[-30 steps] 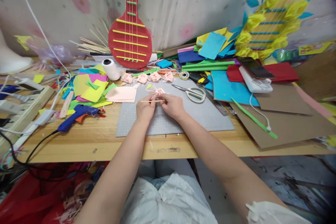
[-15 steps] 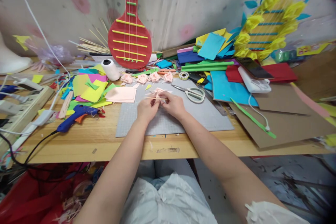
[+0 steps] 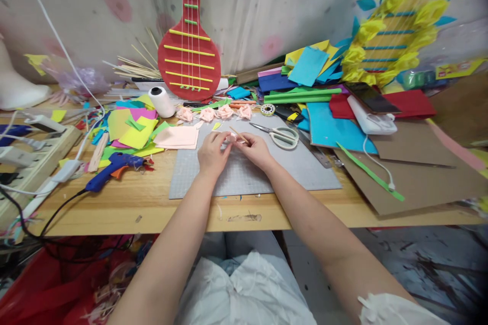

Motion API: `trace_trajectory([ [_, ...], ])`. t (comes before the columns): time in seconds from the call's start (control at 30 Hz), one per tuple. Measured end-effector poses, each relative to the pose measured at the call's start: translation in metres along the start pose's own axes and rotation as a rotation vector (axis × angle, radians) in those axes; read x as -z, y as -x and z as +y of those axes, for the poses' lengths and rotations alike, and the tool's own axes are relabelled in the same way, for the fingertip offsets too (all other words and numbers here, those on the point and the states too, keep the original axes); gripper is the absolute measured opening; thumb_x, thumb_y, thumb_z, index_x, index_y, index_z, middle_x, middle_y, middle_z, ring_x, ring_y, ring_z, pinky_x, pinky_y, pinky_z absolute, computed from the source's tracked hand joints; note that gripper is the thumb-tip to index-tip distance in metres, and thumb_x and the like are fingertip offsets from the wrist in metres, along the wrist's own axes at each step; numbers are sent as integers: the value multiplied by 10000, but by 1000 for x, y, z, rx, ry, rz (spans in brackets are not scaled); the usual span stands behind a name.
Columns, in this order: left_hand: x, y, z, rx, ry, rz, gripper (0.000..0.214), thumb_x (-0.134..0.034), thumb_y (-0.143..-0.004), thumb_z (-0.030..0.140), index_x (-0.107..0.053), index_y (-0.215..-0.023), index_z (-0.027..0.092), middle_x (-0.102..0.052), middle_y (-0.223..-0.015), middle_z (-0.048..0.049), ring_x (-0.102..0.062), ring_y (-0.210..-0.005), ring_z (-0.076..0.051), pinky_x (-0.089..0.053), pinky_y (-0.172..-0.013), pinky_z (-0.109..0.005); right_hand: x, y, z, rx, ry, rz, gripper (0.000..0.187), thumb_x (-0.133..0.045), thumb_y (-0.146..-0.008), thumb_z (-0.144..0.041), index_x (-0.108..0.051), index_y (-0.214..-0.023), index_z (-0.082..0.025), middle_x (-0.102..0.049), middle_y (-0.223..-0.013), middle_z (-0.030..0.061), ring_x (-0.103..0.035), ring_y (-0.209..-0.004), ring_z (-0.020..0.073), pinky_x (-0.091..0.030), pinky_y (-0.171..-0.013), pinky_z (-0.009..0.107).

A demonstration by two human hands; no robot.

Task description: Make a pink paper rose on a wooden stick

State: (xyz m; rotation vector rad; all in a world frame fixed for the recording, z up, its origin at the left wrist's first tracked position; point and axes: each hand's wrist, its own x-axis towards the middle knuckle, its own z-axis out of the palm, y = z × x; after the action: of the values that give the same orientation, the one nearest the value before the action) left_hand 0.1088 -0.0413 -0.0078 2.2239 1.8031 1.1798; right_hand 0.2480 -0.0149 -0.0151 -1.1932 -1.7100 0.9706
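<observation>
Over the grey cutting mat (image 3: 290,172) my two hands meet, fingers pinched. My left hand (image 3: 213,153) grips a small pale pink paper piece (image 3: 231,137), mostly hidden by the fingers. In my right hand (image 3: 254,151) is a thin wooden stick (image 3: 238,134), slanting up to the left beside the paper. Right of the hands lie grey-handled scissors (image 3: 280,135). Several pink paper flowers (image 3: 224,111) form a row behind the hands, and pink paper sheets (image 3: 176,137) lie to the left.
A blue glue gun (image 3: 114,168) with a black cord lies left, near a power strip (image 3: 34,162). A white thread spool (image 3: 161,101) and a red paper instrument (image 3: 189,61) stand behind. Brown cardboard (image 3: 404,183) and a phone (image 3: 369,97) are at right.
The wooden stick has turned from nearly level across both hands to a slant by my right hand. My left fingers have closed further over the pink paper.
</observation>
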Motion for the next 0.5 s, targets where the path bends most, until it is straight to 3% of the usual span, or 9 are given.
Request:
trace_trajectory([
  [0.17, 0, 0, 1, 0, -43, 5, 236, -507, -777, 241, -578, -1002, 246, -592, -963, -34, -514, -947, -174, -391, -802, -270, 2, 0, 2, 43, 29, -29, 308, -508, -716, -404, -631, -857, -161, -556, -668, -23, -381, -511, 64, -327, -512, 179],
  [0.5, 3, -1, 0, -95, 24, -23, 264, -457, -810, 274, -597, -1026, 214, -617, -1014, -43, -493, -986, -178, -368, -881, -299, 6, 3, -1, 93, 117, -6, 263, -474, -724, -332, -625, -851, -157, -525, -616, -29, -376, -513, 72, -316, -516, 180],
])
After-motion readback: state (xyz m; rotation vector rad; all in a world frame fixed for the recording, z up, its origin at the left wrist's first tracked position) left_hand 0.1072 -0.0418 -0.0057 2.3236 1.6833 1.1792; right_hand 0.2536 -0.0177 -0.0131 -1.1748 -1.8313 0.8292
